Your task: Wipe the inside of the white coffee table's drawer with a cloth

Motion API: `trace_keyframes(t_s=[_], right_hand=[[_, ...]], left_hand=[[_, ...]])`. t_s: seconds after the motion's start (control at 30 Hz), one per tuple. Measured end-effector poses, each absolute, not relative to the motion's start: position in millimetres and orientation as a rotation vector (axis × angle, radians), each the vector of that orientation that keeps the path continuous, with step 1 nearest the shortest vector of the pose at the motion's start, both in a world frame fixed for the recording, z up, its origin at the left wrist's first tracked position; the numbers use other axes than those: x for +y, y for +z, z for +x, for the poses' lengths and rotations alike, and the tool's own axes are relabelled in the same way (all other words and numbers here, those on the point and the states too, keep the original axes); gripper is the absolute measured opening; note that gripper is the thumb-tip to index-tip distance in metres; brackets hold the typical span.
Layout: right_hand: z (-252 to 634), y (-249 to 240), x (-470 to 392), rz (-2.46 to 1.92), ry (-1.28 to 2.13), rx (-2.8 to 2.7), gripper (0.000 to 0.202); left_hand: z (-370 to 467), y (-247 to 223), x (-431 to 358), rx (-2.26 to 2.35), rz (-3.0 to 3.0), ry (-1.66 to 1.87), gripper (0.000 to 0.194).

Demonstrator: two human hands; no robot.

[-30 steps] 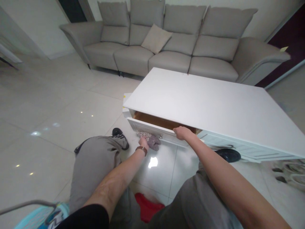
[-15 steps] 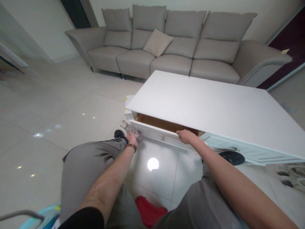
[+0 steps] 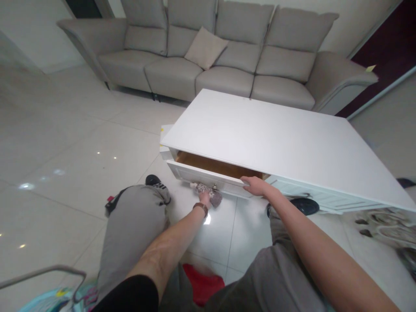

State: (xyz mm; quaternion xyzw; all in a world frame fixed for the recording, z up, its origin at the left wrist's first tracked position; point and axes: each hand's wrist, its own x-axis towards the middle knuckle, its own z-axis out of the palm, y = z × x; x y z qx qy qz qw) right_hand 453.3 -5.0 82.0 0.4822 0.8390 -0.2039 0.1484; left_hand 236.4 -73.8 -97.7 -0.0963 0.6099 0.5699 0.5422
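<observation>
A white coffee table (image 3: 260,130) has a drawer (image 3: 188,174) pulled partly out, its brown inside showing. My left hand (image 3: 204,199) is closed on a grey and white patterned cloth (image 3: 215,198), which lies against the lower drawer front by the metal knob (image 3: 215,186). Fingers of my right hand (image 3: 255,185) are wrapped over the top edge of the drawer front, near its right end.
Behind the table stands a grey sofa (image 3: 224,80) with a beige cushion (image 3: 206,47). A white box (image 3: 165,151) sits by the table's left end. Something red (image 3: 203,284) is below me. At bottom left are a metal handle and a light blue item (image 3: 42,301).
My left hand has moved right with the cloth, from the drawer's left corner to below the knob. My right hand stays on the drawer edge. The view has shifted somewhat.
</observation>
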Motion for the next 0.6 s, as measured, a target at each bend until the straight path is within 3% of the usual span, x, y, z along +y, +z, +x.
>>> trace_keyframes(t_s=[0.3,0.6], right_hand=[[450,85,-4,1.396,-0.490,2.381,0.047],[441,82,2,1.344,-0.403,2.353,0.044]], left_hand=[[337,-87,-94,1.215,-0.101,1.111,0.026],[231,-84,-80,1.501,-0.231,1.354,0.018]])
